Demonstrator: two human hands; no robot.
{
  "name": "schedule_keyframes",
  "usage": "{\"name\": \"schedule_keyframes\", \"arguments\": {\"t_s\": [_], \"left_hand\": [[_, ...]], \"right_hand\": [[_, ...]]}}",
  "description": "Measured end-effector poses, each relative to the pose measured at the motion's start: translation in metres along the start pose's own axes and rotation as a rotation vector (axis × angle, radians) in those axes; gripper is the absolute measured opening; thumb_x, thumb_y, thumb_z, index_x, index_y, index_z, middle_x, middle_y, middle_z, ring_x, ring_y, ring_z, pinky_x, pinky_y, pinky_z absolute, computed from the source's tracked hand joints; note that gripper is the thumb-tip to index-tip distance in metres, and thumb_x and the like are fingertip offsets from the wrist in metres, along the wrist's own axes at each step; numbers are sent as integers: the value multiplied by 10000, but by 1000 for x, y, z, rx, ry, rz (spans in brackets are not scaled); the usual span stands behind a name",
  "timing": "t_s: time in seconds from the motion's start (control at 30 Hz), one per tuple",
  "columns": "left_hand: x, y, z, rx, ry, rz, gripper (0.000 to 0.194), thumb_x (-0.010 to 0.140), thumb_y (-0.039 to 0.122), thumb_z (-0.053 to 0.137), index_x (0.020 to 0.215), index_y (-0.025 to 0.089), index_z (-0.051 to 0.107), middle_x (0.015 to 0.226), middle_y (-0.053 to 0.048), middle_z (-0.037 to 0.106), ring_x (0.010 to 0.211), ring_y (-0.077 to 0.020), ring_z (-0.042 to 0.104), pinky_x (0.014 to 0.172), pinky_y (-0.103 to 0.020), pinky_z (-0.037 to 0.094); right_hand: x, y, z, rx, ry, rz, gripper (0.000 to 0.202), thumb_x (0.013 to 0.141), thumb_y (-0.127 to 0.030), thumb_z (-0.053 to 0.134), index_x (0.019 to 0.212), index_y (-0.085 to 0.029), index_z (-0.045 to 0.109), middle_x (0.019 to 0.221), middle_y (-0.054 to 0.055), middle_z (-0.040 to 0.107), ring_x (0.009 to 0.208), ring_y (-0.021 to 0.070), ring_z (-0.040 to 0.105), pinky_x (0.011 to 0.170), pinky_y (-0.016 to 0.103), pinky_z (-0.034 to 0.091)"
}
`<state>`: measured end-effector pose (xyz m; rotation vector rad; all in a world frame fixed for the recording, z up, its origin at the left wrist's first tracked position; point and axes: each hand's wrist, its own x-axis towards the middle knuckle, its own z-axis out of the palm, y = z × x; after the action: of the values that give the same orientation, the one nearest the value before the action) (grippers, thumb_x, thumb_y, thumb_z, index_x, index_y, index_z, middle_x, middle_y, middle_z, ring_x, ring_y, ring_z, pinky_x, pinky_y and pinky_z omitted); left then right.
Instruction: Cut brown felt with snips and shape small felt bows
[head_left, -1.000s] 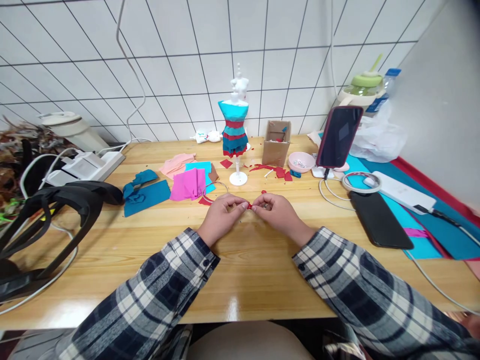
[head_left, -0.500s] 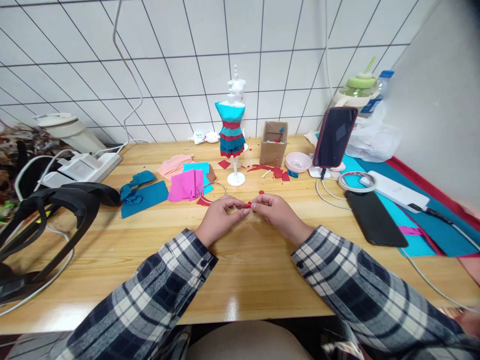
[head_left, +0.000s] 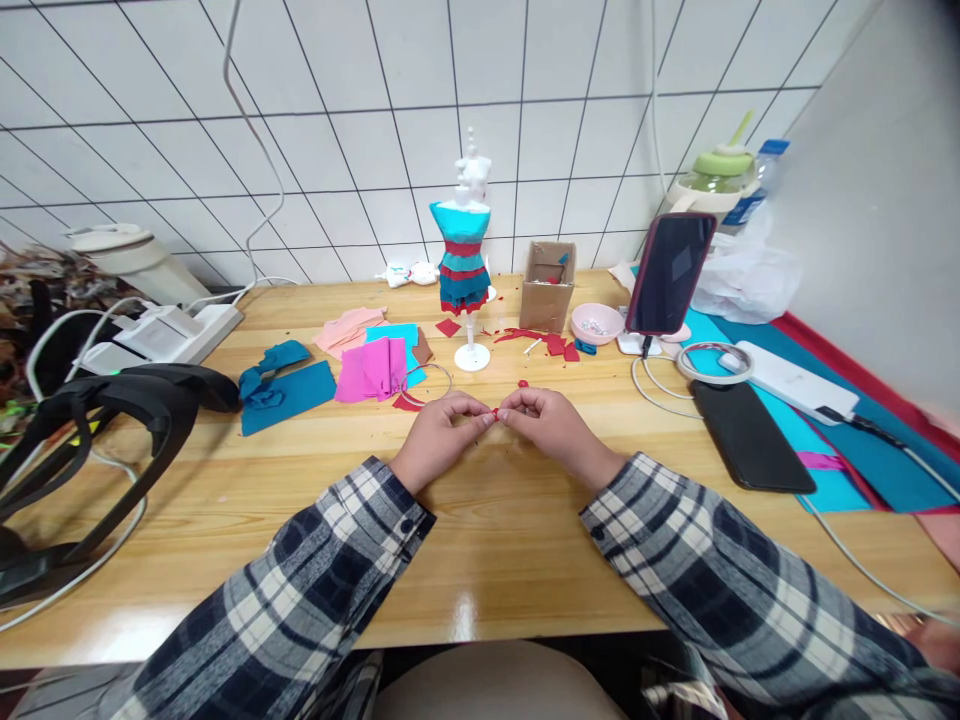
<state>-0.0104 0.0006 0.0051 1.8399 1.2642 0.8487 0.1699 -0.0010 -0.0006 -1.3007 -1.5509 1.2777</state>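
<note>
The left hand (head_left: 446, 432) is pinched nearly closed, with thumb and forefinger having hold of a small red piece (head_left: 495, 415). The right hand (head_left: 551, 425) pinches the same piece from its other side, the remaining fingers being curled. So the piece is between the two hands, close over the table (head_left: 465, 560) or upon it; which one, I cannot tell. Just beyond the right hand lies a red bit (head_left: 523, 384), and just beyond the left hand a thin ring (head_left: 451, 378). Farther back stands upright a white mannequin (head_left: 472, 357) in a dress (head_left: 463, 262) of turquoise, red and blue layers. To its right are red scraps (head_left: 556, 345), a cardboard box (head_left: 544, 308) and a pink bowl (head_left: 598, 337). To its left, a magenta sheet (head_left: 367, 372) partly covers a turquoise sheet (head_left: 409, 340). A black phone (head_left: 752, 440) lies flat at the right side.
</note>
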Motion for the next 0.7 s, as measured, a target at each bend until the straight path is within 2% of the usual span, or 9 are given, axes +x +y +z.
{"name": "schedule_keyframes", "arguments": {"t_s": [0.17,0.33,0.7], "left_hand": [[0,0,0,-26,22,-43,263,806,421,607,788,169,683,808,-41,680,785,-180,606,741,-296,479],[0,1,1,9,27,-51,218,751,382,670,793,168,683,840,-48,696,787,-186,618,759,-306,477],[-1,-1,1,115,6,19,158,772,334,630,777,180,662,841,-43,682,825,-195,615,762,-310,470]], "right_hand": [[0,-2,0,-72,42,-33,200,739,-349,606,753,-155,649,694,3,624,613,112,507,583,235,394],[-1,-2,1,-87,62,-62,187,745,-341,597,775,-163,645,702,1,623,598,107,493,554,225,379],[0,-1,1,-83,19,13,163,723,-328,600,720,-167,623,613,-29,567,555,101,475,536,222,371]]}}
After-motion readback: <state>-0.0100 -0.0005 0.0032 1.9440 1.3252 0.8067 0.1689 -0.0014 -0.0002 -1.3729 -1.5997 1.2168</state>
